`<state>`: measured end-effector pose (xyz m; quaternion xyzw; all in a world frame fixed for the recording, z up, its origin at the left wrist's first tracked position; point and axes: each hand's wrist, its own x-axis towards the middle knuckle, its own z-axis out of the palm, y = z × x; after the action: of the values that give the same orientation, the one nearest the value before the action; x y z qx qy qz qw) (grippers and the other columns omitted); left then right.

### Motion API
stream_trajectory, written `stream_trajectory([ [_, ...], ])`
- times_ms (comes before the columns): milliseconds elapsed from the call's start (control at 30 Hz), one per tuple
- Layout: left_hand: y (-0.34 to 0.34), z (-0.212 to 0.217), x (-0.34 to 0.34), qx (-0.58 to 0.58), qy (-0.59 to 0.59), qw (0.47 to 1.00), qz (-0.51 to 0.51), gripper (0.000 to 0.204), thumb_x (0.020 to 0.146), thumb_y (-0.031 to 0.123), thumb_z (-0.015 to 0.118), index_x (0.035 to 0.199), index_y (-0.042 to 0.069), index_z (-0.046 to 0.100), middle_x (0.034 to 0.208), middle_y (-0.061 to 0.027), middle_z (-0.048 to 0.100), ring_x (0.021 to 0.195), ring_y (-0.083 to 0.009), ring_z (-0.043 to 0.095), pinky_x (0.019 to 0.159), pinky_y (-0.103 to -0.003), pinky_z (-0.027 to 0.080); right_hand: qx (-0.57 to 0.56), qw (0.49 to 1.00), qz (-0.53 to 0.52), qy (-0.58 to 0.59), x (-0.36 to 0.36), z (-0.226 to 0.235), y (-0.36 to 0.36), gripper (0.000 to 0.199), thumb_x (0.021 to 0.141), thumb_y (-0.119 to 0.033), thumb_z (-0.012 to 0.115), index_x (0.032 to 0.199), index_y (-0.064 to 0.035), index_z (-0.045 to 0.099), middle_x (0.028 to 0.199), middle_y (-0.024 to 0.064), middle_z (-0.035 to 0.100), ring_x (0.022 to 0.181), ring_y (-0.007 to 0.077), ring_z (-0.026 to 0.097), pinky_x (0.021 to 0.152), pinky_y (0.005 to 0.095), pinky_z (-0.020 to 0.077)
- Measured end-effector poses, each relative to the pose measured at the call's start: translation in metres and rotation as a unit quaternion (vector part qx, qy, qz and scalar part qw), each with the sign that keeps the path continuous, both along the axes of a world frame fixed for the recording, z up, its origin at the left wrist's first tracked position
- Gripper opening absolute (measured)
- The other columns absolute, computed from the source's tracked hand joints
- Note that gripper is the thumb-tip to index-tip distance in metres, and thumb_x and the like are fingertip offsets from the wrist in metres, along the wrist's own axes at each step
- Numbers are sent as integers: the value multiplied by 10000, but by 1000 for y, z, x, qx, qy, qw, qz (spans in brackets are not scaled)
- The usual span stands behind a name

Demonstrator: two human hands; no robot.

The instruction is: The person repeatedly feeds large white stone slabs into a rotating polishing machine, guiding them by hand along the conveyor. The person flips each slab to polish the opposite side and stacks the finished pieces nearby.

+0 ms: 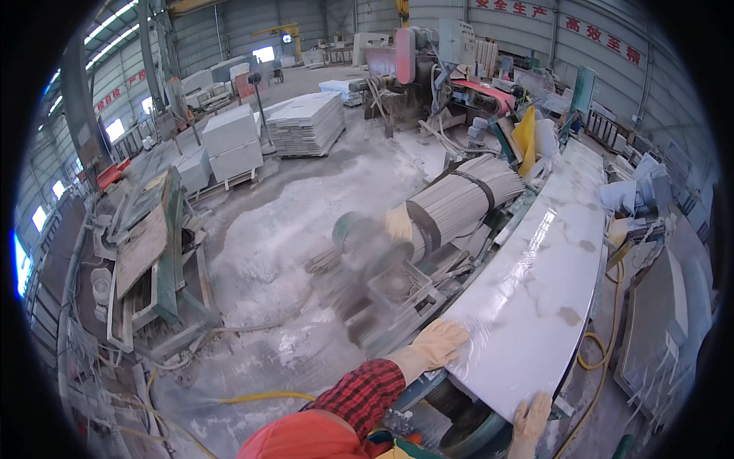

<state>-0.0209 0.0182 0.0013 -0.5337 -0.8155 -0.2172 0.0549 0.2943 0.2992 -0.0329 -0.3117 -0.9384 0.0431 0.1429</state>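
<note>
A long, glossy white stone slab (527, 268) with grey-brown blotches runs from close in front of me toward the far right. My left hand (437, 344), in a pale rubber glove, rests on the slab's near left corner with its fingers laid out. At its near right end, my right hand (531, 417) touches the edge, also gloved, with fingers stretched onto the surface. Below the slab's near end sits a dark, round-edged machine part (459, 417), partly hidden by the slab and my arm.
Left of the slab lies a strapped bundle of long pale strips (459, 195). A dusty motor-like unit (401, 283) stands nearer. A yellow hose (600, 359) curls along the right side. Stacked white slabs (306, 122) stand farther back, and a wooden frame (149, 252) leans at left.
</note>
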Motion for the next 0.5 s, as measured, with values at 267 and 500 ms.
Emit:
stream_trajectory([
  [267,25,32,-12,-44,-7,999,16,593,932,354,687,1450,104,541,1506,-132,521,1410,-326,443,1179,-504,310,24,998,11,-48,-53,19,24,697,1058,-401,482,1524,115,441,1585,329,448,1503,499,365,1275,570,232],
  [500,28,30,-10,-30,-13,999,21,582,925,345,716,1434,122,543,1492,-108,531,1405,-325,452,1179,-510,322,4,1000,-1,0,-88,14,77,678,1035,-346,556,1557,69,433,1609,318,424,1504,495,363,1284,518,249],
])
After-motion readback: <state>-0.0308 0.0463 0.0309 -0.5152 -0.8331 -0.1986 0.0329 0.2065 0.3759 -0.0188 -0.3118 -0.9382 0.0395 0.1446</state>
